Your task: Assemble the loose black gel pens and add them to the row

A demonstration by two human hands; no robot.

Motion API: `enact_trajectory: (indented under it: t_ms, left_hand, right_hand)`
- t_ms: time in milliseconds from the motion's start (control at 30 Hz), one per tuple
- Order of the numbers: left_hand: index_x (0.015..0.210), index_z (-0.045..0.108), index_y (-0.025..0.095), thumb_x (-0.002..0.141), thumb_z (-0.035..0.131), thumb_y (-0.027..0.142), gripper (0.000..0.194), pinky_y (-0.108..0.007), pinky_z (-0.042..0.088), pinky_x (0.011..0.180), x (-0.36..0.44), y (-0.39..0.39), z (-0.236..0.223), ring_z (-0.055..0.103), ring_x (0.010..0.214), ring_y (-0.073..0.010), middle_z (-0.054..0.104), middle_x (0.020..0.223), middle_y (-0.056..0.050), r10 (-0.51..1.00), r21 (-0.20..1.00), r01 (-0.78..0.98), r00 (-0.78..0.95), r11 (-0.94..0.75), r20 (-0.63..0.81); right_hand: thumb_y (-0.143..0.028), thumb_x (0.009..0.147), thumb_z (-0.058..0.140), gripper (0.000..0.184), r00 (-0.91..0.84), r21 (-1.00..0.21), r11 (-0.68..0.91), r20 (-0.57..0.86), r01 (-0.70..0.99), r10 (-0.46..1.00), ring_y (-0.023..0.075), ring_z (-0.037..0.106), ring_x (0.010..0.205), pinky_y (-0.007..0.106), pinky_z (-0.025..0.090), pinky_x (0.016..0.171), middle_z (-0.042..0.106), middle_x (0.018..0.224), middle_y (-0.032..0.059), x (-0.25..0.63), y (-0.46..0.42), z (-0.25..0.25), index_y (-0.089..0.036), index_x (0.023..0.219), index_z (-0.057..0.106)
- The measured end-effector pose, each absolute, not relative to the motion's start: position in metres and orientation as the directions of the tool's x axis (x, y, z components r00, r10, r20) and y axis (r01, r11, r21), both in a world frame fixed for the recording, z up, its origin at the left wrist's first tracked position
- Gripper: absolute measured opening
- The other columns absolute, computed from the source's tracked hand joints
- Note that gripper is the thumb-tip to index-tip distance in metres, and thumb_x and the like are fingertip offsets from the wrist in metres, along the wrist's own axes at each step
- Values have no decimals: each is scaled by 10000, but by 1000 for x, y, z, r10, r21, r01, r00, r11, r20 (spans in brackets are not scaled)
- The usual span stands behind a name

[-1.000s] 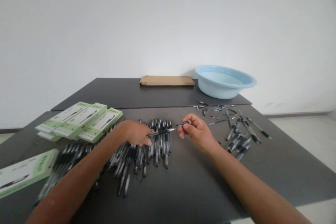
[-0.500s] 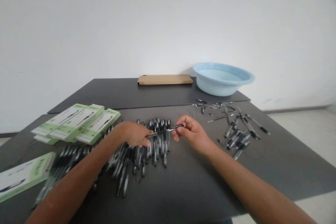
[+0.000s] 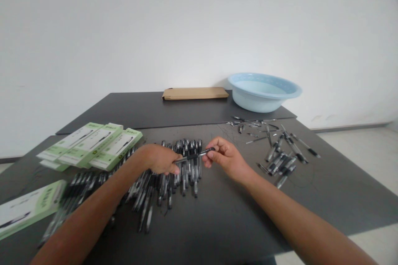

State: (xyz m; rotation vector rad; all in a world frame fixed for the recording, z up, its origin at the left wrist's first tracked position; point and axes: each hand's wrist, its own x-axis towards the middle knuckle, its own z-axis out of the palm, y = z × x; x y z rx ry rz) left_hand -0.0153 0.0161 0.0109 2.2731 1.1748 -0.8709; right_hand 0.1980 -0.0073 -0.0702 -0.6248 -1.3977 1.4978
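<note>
My left hand (image 3: 163,160) is closed around the rear of a clear-barrelled pen (image 3: 192,156) with a black grip, its tip pointing right. Facing it, my right hand (image 3: 225,155) pinches a black pen cap (image 3: 210,149) between thumb and fingers. The cap sits over the pen's tip end, in line with the barrel; how far it is pushed on I cannot tell. Under and beside my left hand lies a spread of many capped pens (image 3: 149,190) on the dark table (image 3: 224,223). My left forearm hides part of them.
Green-and-white pen boxes (image 3: 93,145) are stacked at the left, with another box (image 3: 31,207) nearer. Uncapped pens (image 3: 281,163) and loose pen parts (image 3: 248,123) lie at the right. Behind stand a flat cardboard box (image 3: 195,93) and a light blue basin (image 3: 264,95).
My right hand has moved left, bringing the cap from just off the pen's tip onto it. The left hand keeps its hold on the pen. The view has shifted slightly.
</note>
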Motion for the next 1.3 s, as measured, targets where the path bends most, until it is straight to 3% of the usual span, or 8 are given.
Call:
enact_trajectory:
  t_ms: [267,433,633,1100,1300]
  left_hand:
    - [1272,515,139,857,430,378,487,-308,452,621,-15,16,12,650,797,-268,724,921,-123,556,104,827,459,-553,-693]
    - [1288,505,129,857,440,365,496,-317,448,636,-13,13,16,650,825,-283,719,949,-135,560,71,829,436,-555,-705]
    - [1304,497,158,853,451,376,503,-310,453,646,-11,10,15,651,836,-282,717,959,-126,585,33,826,426,-562,-691]
    - [1304,497,182,854,457,382,494,-335,468,721,-9,5,19,640,932,-298,678,1095,-161,598,-1,802,444,-597,-668]
    - [1327,478,167,861,456,393,519,-367,467,757,-7,3,22,624,977,-326,659,1131,-179,600,-14,803,432,-595,-673]
  right_hand:
    - [-360,796,653,223,-405,-968,182,239,-175,883,102,569,599,244,463,565,614,741,-3,199,-9,-70,-190,880,537]
    - [-305,841,586,135,-396,-956,291,254,33,882,107,524,592,245,424,578,552,684,-21,199,-12,-69,-191,896,539]
    - [-244,853,553,87,-405,-851,440,309,287,861,122,518,616,237,388,583,556,675,-20,202,-14,-67,-196,922,574]
    - [-170,833,536,116,-440,-772,514,339,376,832,139,538,711,243,395,644,589,790,2,203,-14,-64,-203,943,553]
    - [-207,858,534,62,-472,-760,535,343,369,813,129,525,673,234,381,620,567,742,-11,203,-16,-60,-200,917,551]
